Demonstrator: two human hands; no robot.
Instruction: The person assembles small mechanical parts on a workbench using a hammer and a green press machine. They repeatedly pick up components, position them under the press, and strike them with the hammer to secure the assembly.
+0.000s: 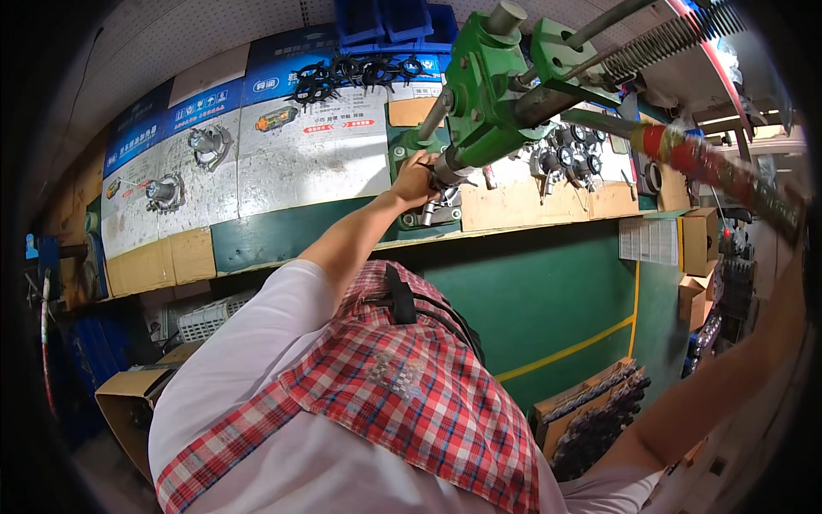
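My left hand point(414, 182) reaches under the ram of a green hand press point(488, 94). Its fingers are closed at the side of a black-and-silver metal part point(440, 206) that sits on the press base, right below the ram. The ram's end hides the top of that part. Out at the far right, my right hand point(795, 218) is wrapped round the end of the press lever point(711, 167), whose grip is covered in red and greenish wrapping. Motion and the dark rim blur this hand. The lever slopes down to the right from the press.
Two silver metal parts point(208, 146) stand on cardboard left of the press. Black ring-shaped pieces point(355, 73) lie behind, near blue bins point(385, 24). More metal assemblies point(567, 161) stand to the right. A long spring point(676, 43) stretches overhead. A box of dark parts point(591, 411) sits low.
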